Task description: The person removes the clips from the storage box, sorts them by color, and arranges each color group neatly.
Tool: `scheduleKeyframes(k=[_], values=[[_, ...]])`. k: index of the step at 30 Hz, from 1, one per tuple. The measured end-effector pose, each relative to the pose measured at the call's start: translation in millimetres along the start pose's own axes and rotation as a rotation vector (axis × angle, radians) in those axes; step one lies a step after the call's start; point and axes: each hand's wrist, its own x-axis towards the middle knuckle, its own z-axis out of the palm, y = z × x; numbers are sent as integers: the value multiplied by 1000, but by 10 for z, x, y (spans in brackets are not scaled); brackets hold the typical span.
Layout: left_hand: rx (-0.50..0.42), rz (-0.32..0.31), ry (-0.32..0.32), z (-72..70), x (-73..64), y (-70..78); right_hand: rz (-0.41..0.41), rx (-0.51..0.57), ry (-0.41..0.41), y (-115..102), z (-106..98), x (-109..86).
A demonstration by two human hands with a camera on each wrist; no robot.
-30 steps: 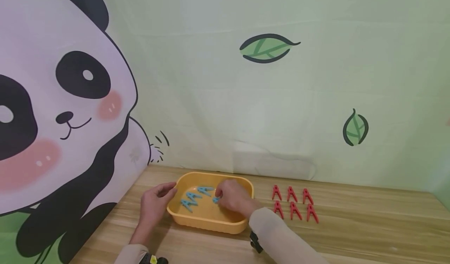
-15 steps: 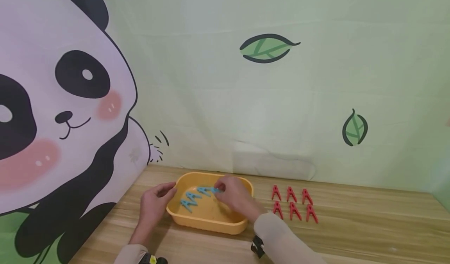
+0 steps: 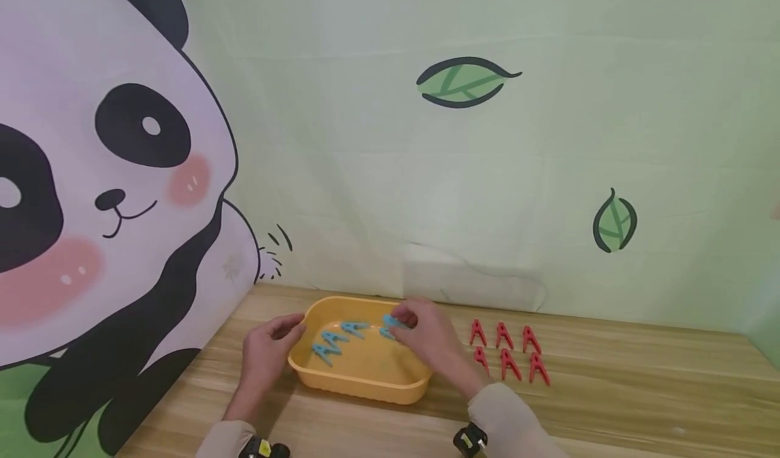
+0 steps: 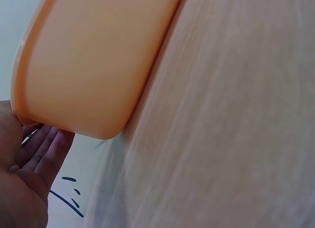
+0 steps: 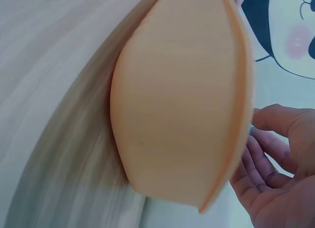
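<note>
A yellow plastic basin (image 3: 359, 387) sits on the table with several blue clothespins (image 3: 332, 338) lying in it in a slanting row. At its left end my left hand (image 3: 265, 353) holds the rim, fingers against the outside wall in the left wrist view. Over the basin's right side, my right hand (image 3: 429, 332) pinches a blue clothespin (image 3: 393, 321) between thumb and fingers. In the right wrist view the basin's wall (image 5: 177, 100) hides most of that clothespin and the fingertips.
Several red clothespins (image 3: 508, 364) lie in two rows on the wooden table (image 3: 640, 390), right of the basin. Behind the table hangs a pale green backdrop (image 3: 365, 139) printed with a panda and leaves.
My right hand has moved right and slightly back inside the basin with its blue clothespin, away from the others in the row. My left hand stays at the rim.
</note>
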Motion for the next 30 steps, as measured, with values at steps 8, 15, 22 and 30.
scheduleKeyframes(k=[8, 15, 22, 30], values=[[-3, -3, -6, 15, 13, -4, 56, 76, 66, 61, -240, -197], [-1, -1, 2, 15, 20, -9, 159, 82, 98, 191, -451, -369], [-6, 2, 7, 5, 11, 4, 188, 79, 92, 338, -634, -539], [-14, 9, 11, 4, 6, 2, 238, -4, 101, 485, -810, -746]])
